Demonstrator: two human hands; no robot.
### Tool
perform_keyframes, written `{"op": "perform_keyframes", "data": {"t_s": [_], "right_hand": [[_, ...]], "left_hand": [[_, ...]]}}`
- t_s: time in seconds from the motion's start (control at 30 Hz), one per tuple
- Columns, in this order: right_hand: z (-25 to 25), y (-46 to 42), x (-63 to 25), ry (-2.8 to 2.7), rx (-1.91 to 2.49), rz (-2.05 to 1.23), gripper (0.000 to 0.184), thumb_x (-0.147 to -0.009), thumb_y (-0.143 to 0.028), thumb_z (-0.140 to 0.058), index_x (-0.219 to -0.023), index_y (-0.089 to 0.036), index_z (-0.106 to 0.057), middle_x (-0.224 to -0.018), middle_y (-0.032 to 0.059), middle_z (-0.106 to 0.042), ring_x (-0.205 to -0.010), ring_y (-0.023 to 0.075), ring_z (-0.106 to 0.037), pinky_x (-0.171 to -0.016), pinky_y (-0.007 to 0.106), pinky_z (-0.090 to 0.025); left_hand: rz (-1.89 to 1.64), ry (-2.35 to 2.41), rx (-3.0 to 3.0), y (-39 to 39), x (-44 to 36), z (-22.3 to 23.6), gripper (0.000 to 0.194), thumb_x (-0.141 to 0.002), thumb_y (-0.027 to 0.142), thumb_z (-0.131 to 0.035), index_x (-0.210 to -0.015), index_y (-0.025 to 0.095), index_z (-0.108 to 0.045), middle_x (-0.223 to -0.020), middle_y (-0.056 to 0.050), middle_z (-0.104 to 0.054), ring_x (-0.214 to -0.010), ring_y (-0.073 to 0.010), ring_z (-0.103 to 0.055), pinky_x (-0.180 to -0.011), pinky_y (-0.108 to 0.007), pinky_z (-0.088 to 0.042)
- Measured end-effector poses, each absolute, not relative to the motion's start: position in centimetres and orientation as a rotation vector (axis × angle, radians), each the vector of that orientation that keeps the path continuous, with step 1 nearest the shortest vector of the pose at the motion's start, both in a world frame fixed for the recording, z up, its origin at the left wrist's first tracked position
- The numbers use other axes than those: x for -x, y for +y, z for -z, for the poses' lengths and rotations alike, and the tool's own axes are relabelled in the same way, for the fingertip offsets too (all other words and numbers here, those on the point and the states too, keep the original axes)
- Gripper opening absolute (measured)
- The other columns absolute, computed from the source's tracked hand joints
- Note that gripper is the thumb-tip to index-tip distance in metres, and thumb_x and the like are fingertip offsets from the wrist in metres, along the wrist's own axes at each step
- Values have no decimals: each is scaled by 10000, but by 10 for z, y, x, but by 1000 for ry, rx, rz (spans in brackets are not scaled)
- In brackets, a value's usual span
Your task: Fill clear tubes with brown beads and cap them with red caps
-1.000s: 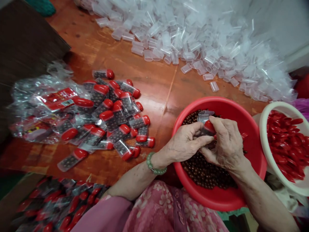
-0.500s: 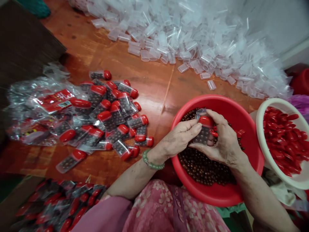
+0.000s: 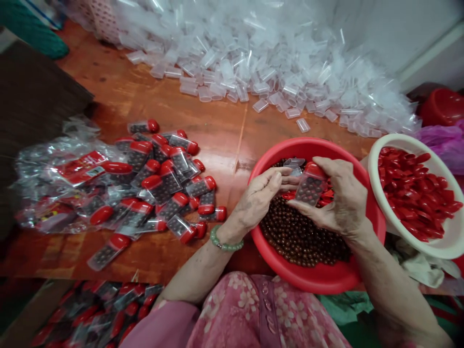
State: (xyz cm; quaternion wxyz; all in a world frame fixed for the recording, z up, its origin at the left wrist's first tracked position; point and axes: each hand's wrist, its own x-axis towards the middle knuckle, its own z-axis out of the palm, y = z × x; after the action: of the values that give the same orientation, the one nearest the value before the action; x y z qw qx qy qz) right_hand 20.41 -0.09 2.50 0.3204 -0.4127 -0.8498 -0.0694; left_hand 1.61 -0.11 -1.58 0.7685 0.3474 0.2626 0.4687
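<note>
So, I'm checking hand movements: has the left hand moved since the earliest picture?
Yes: the left hand has shifted left, judged against the red bowl.

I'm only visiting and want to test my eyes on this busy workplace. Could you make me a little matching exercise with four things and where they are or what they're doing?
Column one
1. Green bracelet
2. Right hand
3. White bowl
4. Brown beads

Column two
A. Contains a heap of loose red caps
B. Lying loose in the red basin
C. Around the left wrist
D. Gripping a red-capped clear container

Right pairs: 1-C, 2-D, 3-A, 4-B.
</note>
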Motion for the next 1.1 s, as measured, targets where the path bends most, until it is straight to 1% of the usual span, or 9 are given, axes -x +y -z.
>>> {"op": "perform_keyframes", "data": {"t_s": [0.13, 0.23, 0.4, 0.5, 0.6, 0.73, 0.83, 0.97, 1.1], "right_hand": [[-22, 0, -208, -2125, 1123, 147, 815, -751, -530, -810, -1429, -237, -464, -1228, 154, -672, -1077, 347, -684, -912, 513, -576], [-17, 4, -215, -1875, 1187, 283, 840, -771, -510, -807, -1465, -209, -442, -1291, 194, -611, -1147, 373, -643, -951, 530, -558], [-9, 6, -211, -2217, 921, 300, 879, -790, -425, -810, -1529, -241, -370, -1208, 154, -678, -1051, 326, -680, -848, 466, -597], [-9, 6, -207, -2082, 952, 314, 933, -727, -443, -858, -1518, -200, -427, -1209, 175, -677, -1047, 350, -661, -866, 497, -578], [-8, 2, -205, -2230, 898, 263, 921, -782, -358, -817, -1570, -189, -372, -1241, 198, -674, -1066, 355, -661, -857, 479, -563], [-4, -5, -201, -2305, 872, 264, 904, -832, -311, -742, -1611, -224, -292, -1199, 173, -690, -965, 350, -690, -809, 514, -547], [-4, -6, -195, -2330, 917, 253, 902, -852, -325, -721, -1621, -267, -252, -1167, 141, -691, -923, 344, -701, -812, 538, -553], [-10, -1, -190, -2389, 930, 85, 913, -866, -413, -716, -1621, -275, -222, -1270, 167, -658, -1101, 368, -674, -861, 539, -582], [-18, 9, -203, -2457, 1086, -154, 966, -888, -489, -688, -1626, -177, -149, -1516, 237, -485, -1344, 393, -542, -1042, 593, -515]], "left_hand": [[-981, 573, -833, -2, -16, 14, 463, -904, 531, -661, -1109, 116, -657, -1148, -150, -737, -1099, -241, -704, -990, -360, -531], [-1036, 595, -840, -3, -16, 14, 472, -908, 534, -659, -1139, 124, -633, -1087, -129, -749, -1012, -210, -729, -979, -352, -532], [-1092, 644, -871, -5, -17, 15, 457, -897, 513, -680, -1163, 147, -618, -1133, -108, -734, -1050, -181, -703, -969, -310, -523], [-1094, 638, -918, -7, -18, 13, 498, -857, 499, -726, -1193, 152, -605, -1193, -116, -711, -1139, -200, -668, -1014, -320, -506], [-1068, 625, -991, -10, -19, 10, 475, -831, 404, -757, -1200, 142, -612, -1232, -128, -690, -1147, -216, -659, -1049, -353, -493], [-1020, 664, -1104, -13, -17, 9, 291, -874, 359, -688, -1069, 143, -685, -1071, -82, -723, -1010, -195, -668, -998, -358, -506], [-999, 663, -1081, -14, -16, 10, 291, -859, 427, -703, -954, 152, -695, -929, -44, -712, -879, -166, -653, -893, -320, -529], [-1022, 730, -1034, -16, -14, 8, 283, -856, 429, -712, -931, 159, -680, -857, -28, -707, -777, -137, -651, -764, -273, -545], [-1217, 890, -1165, -11, 17, 0, 268, -883, 429, -693, -1003, 190, -702, -912, -26, -750, -811, -147, -699, -794, -304, -584]]}}
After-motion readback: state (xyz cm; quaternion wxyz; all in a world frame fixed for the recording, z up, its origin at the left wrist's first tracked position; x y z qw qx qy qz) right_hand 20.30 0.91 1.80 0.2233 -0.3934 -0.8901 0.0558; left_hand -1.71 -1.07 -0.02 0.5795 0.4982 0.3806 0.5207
